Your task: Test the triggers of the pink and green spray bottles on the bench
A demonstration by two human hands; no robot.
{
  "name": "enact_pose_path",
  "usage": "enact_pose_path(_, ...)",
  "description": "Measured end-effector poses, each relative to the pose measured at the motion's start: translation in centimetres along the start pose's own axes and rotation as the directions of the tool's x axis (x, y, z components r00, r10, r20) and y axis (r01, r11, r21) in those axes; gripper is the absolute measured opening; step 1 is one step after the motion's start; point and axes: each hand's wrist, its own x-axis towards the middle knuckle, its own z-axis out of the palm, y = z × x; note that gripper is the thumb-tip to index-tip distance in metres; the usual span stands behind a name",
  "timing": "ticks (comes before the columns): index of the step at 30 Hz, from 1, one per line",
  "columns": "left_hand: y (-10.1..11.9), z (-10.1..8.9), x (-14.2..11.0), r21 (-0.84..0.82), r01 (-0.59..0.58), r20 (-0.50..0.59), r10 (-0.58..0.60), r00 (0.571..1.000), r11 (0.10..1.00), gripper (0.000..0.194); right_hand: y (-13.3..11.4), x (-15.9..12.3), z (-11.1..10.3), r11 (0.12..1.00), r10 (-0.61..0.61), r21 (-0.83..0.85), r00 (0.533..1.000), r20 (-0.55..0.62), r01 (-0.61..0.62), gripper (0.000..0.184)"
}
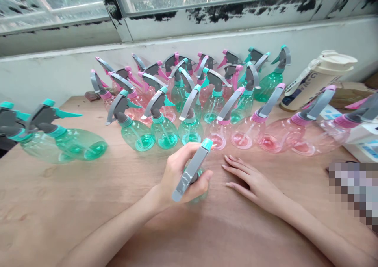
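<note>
My left hand is wrapped round the neck of a green spray bottle with a grey trigger head and a teal nozzle. The hand hides most of that bottle's body. My right hand lies flat on the wooden table, fingers stretched out, touching no bottle. Just beyond the hands stands a row of spray bottles: green ones at the left and pink ones at the right.
More pink and green spray bottles crowd behind the front row, by the wall. Two green bottles stand at the far left. A cream tumbler, white boxes and a blurred-out item are at the right.
</note>
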Motion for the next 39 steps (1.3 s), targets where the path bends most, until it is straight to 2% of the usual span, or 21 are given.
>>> enact_pose_path(23,-0.3,0.1,0.0,-0.029,-0.015,0.001,0.015,1.000,0.999,0.036,-0.1,0.0,-0.1,1.000,0.009,-0.010,1.000,0.015,-0.009,0.049)
enact_pose_path(27,0.2,-0.1,0.6,0.020,-0.051,0.004,0.051,0.999,0.999,0.024,-0.1,0.1,-0.1,1.000,0.005,-0.003,1.000,0.013,-0.004,0.050)
enact_pose_path(32,0.7,-0.2,0.7,0.120,-0.035,-0.001,0.035,0.999,0.992,0.006,0.0,0.0,0.0,1.000,0.001,-0.024,1.000,0.020,0.000,0.049)
enact_pose_path(39,-0.1,0.0,0.2,0.062,-0.033,-0.024,0.034,0.999,0.998,0.030,0.0,0.0,0.0,0.999,-0.001,-0.051,1.000,0.031,0.003,0.049)
